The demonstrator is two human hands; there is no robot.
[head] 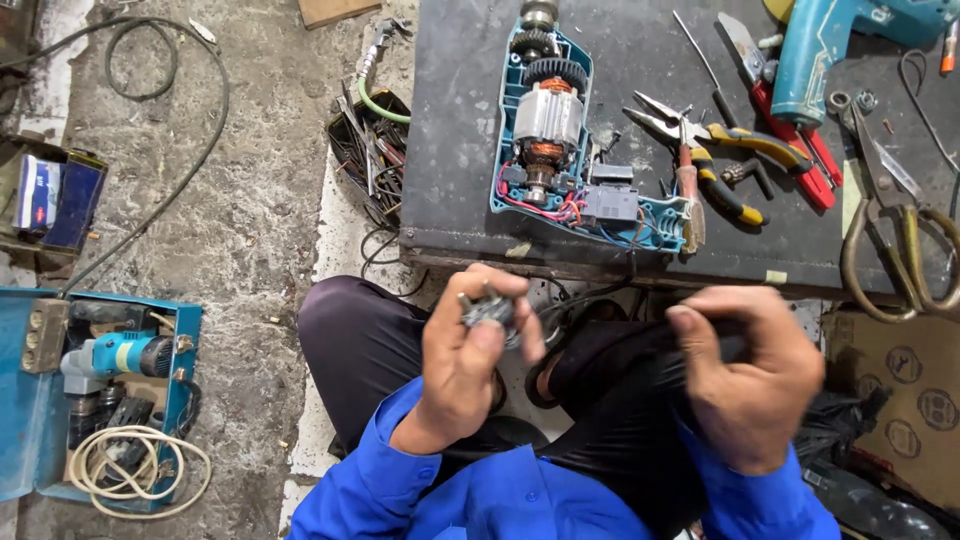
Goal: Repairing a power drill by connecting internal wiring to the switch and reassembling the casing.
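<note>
Left hand (470, 350) pinches a small grey metal part (490, 312) at the fingertips, raised for a close look. Right hand (745, 375) clenched on black cloth (640, 400) beside it. Opened drill (555, 140) lies on bench (450, 200) ahead, within reach.

I see my left hand (470, 355) pinching a small part (490, 311) of dull grey metal, slightly blurred. My right hand (748, 385) grips something black (735, 335) that I can't tell the material of. The work board (460, 150) looks like dark, matt, scuffed sheet. On it lies an opened drill (560, 140): a teal plastic shell, a bare metal motor, copper windings. The pliers (715, 160) show shiny steel with yellow-and-black rubbery grips. My sleeves (380, 480) are smooth blue cloth; the floor (240, 200) is rough grey concrete.
</note>
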